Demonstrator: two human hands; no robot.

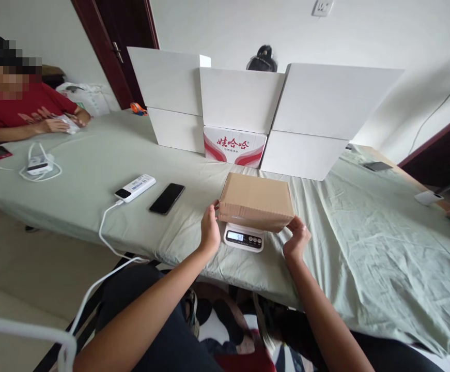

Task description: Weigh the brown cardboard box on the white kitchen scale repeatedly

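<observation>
On the table (127, 155) — brown box (258, 199) over the white scale (244, 249), gripped betw. L hand (211, 228) & R hand (297, 239), one per end. Placing looks mostly done, display (235, 236) lit — hands not yet off, can't tell if full wt. rests.

Box (256, 199): brown cardboard, matt, front lightly creased | scale (244, 248): white plastic, smooth | bench cover (387, 258): pale green cloth, matt, wrinkled | phone (167, 198): black, glossy, glass-like face | power bank (136, 188): white plastic, smooth | cable (23, 327): white plastic, smooth | panels (331, 101): white, matt, smooth | door handle (117, 52): metal, shiny
</observation>
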